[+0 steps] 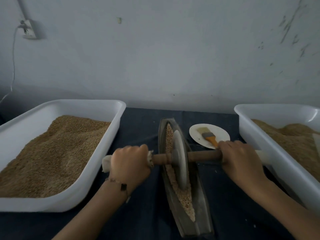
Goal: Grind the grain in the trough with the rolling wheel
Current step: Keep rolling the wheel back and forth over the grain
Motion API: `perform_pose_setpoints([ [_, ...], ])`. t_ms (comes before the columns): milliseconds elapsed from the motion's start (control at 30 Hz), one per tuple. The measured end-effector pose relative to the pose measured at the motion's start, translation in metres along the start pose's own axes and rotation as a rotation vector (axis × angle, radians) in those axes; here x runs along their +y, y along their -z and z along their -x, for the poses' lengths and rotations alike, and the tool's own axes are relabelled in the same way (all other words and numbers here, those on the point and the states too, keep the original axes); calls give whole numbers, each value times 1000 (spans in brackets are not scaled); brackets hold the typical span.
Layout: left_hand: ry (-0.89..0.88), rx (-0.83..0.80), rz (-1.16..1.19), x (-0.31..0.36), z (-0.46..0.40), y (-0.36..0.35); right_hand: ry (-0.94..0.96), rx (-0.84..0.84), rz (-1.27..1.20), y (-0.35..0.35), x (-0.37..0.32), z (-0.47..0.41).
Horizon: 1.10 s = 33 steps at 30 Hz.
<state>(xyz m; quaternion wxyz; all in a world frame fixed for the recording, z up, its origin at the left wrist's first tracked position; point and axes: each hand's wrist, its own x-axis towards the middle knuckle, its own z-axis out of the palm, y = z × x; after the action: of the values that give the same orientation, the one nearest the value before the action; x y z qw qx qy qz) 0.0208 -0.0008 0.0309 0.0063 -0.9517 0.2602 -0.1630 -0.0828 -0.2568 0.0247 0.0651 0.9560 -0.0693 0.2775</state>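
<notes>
A long, narrow metal trough (201,213) lies on the dark cloth, running away from me. Crushed grain (185,200) fills its groove. A grey metal rolling wheel (180,160) stands upright in the groove near the middle, on a wooden axle (204,155) that crosses the trough. My left hand (130,163) grips the cloth-wrapped left end of the axle. My right hand (240,161) grips the right end, which is also wrapped in pale cloth.
A large white tub (97,172) heaped with grain sits at the left, and a second white tub (259,135) with grain at the right. A white plate (220,134) holding an orange-handled brush (209,137) lies beyond my right hand. A wall rises behind the table.
</notes>
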Motion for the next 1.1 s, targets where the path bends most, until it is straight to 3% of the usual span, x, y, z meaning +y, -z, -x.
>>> perform_pose_setpoints([
  [233,-28,42,19,2,41,20,4,-75,-63,31,4,37],
  [433,-6,39,-44,2,8,3,-90,-197,30,-2,5,6],
  [600,104,43,30,-5,-40,-18,-98,-40,22,-32,2,-46],
  [767,144,55,49,-8,-68,-24,-154,-45,51,-50,5,-80],
  [1100,29,-27,60,-12,-16,-19,63,66,56,-7,-1,-24],
])
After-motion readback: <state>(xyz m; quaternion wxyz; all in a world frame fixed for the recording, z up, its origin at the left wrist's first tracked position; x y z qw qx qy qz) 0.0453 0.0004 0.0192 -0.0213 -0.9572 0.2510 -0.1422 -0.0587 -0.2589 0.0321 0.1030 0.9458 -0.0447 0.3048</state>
